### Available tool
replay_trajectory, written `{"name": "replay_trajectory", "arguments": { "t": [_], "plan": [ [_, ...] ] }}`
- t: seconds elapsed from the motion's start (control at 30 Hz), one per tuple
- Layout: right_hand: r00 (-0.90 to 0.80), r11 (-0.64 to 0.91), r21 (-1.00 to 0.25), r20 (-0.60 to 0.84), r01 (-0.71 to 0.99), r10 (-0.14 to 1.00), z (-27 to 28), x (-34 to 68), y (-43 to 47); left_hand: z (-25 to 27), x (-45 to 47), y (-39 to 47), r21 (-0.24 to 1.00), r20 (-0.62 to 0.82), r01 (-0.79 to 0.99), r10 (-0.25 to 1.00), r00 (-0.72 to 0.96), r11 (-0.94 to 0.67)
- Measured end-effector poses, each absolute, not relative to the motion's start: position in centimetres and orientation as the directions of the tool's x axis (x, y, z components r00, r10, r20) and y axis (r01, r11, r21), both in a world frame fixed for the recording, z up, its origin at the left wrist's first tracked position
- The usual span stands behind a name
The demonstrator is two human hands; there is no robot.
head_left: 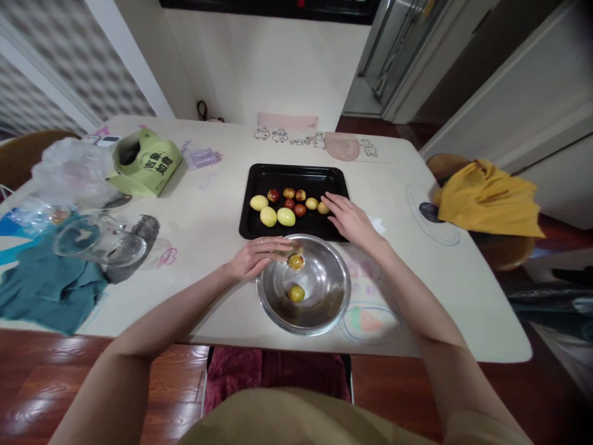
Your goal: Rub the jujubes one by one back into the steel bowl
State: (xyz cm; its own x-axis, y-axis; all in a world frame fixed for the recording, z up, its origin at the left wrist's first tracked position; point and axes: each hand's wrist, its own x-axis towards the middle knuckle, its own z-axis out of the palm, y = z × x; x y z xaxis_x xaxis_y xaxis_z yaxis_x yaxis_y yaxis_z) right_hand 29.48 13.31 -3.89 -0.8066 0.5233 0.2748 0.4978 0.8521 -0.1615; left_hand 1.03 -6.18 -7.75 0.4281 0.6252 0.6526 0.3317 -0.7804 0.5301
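Near 1 teal cloth (49, 284) sit 1 glass jug (104, 242) and 1 green box (155, 164) with dark lettering.

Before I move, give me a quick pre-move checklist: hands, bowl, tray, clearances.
1. Left hand at the metal bowl: ok, fingers over its far-left rim.
2. Right hand at the black tray: ok, reaching over its near right part.
3. Right-hand grip on the rightmost fruit: cannot tell; fingertips are at it, grip not visible.
4. All fruit in one container: not ok; several in the tray, a yellow-green fruit in the bowl.
5. Gap between bowl and tray: cannot tell; they overlap in this view.
6. Glass jug clear of the left forearm: ok, off to the left.
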Motion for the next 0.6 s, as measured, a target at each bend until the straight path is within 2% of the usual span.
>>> {"name": "replay_trajectory", "arguments": {
  "t": [0.13, 0.43, 0.6],
  "plan": [
    [-0.826, 0.854, -0.182, 0.222, 0.488, 0.519, -5.1, 29.6, 14.0, -7.8, 1.1, -6.2, 0.527, 0.651, 0.329, 0.621, 0.437, -0.784],
    [-0.83, 0.851, -0.214, 0.202, 0.48, 0.52, -4.4, 29.5, 13.4, -7.5, 1.2, -6.2, 0.508, 0.66, 0.343, 0.613, 0.434, -0.79],
    [-0.855, 0.876, -0.174, 0.197, 0.45, 0.479, -4.1, 29.4, 13.2, -7.6, 1.1, -6.2, 0.522, 0.652, 0.338, 0.622, 0.433, -0.783]
  ]
}}
